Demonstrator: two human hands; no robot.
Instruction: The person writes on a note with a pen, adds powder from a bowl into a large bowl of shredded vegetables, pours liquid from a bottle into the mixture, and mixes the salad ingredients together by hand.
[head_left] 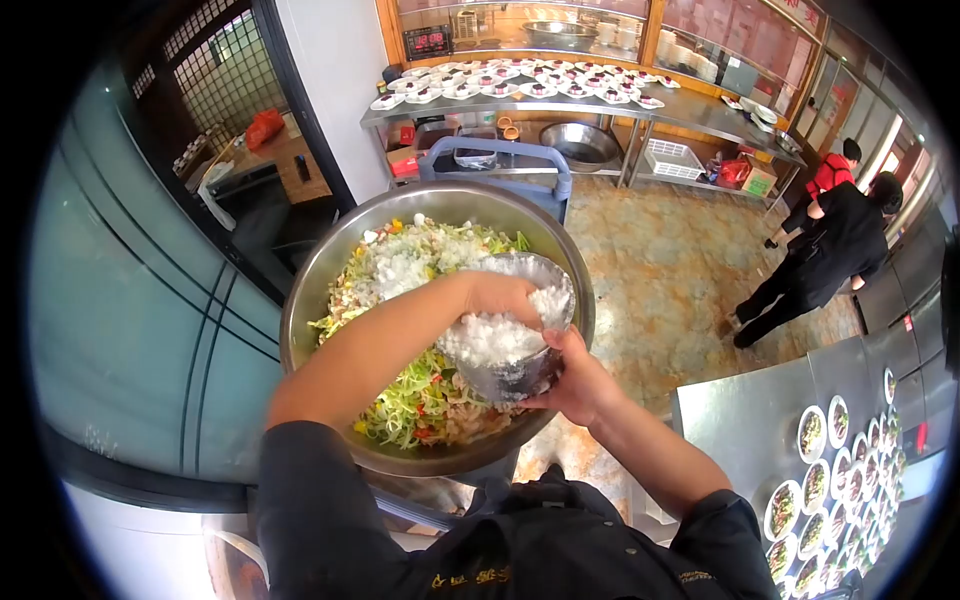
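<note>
A wide steel basin [300, 290] holds shredded green vegetables [410, 405] with red and yellow bits. White powder [410, 262] is scattered over the far part of the mix. Above the basin's right side, my right hand [575, 378] grips the rim and side of a smaller metal bowl [510, 382], which is tilted and partly full of clumpy white powder [495, 340]. My left hand [503, 294] reaches down into that small bowl. Its fingers are hidden by the powder and the bowl, so their closure does not show.
A blue cart handle [495, 150] rises just behind the basin. Many small plates of food [535, 90] line a steel counter at the back. More filled plates [815, 485] cover part of the steel table at lower right. Two people [825, 240] stand on the right.
</note>
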